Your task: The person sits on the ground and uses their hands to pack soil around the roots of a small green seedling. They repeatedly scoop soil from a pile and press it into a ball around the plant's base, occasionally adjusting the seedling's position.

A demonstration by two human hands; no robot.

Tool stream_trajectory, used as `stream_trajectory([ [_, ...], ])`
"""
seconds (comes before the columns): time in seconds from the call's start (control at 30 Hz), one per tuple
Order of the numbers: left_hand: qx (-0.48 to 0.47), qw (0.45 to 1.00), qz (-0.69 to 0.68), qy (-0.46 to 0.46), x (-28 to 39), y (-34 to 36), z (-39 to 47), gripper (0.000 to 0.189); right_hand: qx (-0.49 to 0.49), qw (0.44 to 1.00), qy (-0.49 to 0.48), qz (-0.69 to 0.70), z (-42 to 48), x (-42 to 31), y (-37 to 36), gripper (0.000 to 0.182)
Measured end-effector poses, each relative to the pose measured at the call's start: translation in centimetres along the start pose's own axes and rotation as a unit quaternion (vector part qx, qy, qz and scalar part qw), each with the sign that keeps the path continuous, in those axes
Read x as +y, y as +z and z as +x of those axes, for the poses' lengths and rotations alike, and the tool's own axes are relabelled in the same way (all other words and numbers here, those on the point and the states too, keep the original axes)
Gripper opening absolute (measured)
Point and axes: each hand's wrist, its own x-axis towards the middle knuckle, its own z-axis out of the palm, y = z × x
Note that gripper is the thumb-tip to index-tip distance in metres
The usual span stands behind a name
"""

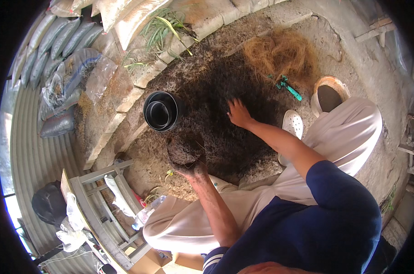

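My left hand is soiled and cups a clump of root-matted soil from below. My right hand is spread over a heap of dark soil, its fingertips at the surface; I see nothing gripped in it. Beside the heap, just beyond the clump, stand nested black plastic pots. A green-handled hand tool lies at the far right edge of the soil, against a pile of brown fibre.
A round pot with dark contents stands near my right knee. Filled sacks are stacked at the far left. Uprooted green plants lie by the brick edging. At the lower left are a metal frame and a plastic bottle.
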Motion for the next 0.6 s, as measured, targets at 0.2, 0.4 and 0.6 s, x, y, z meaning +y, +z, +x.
stream_trajectory([
  [0.2, -0.052, 0.997, -0.035, -0.034, 0.2, -0.4, 0.3, 0.042, 0.005, 0.985, -0.171, 0.009, -1.8, 2.0, 8.2, 0.045],
  [0.4, 0.049, 0.998, -0.014, 0.025, 1.3, 1.9, -1.0, 0.038, -0.173, 0.959, -0.195, 0.109, -5.3, 1.3, 0.4, 0.042],
  [0.6, 0.000, 0.999, 0.013, 0.032, 1.4, 0.5, -0.3, 0.041, -0.059, 0.993, -0.101, -0.035, -4.6, 1.6, 0.4, 0.054],
])
